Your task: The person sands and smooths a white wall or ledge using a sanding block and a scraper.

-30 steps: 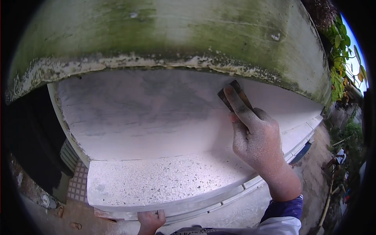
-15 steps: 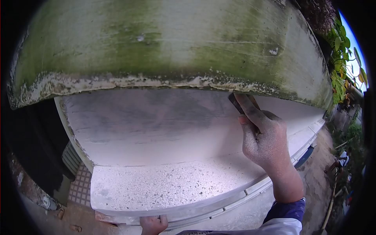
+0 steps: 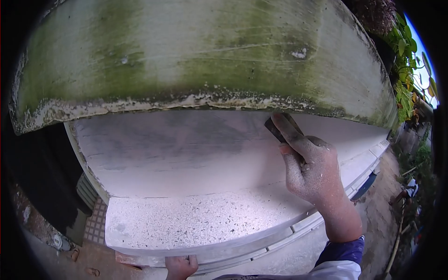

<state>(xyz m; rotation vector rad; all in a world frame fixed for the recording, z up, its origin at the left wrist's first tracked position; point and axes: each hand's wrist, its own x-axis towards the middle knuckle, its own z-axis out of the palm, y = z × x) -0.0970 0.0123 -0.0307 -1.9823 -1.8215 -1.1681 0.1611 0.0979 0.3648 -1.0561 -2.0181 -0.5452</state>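
My right hand [image 3: 310,163] is closed around a dark, flat sanding block [image 3: 275,129], with the index finger stretched along it. White dust coats the fingers and wrist. The block is against the pale, smooth wall surface [image 3: 186,163], just below the overhanging slab; part of it is hidden by my fingers. Grey smears mark this surface to the left of the block. At the bottom, my left hand [image 3: 181,267] is closed by the lower front edge of the speckled ledge [image 3: 186,226]; what its fingers grip, if anything, is hidden.
A green-stained concrete slab [image 3: 205,56] with a rough lower lip overhangs the surface. Leafy plants [image 3: 405,51] hang at the right. A dark opening [image 3: 42,163] and tiled floor [image 3: 95,221] lie left, with sandals [image 3: 92,271] below. White stepped edges [image 3: 270,247] run under the ledge.
My right hand and the sanding block have shifted slightly left and down along the surface. The view has tilted a little; my left hand stays by the ledge edge.
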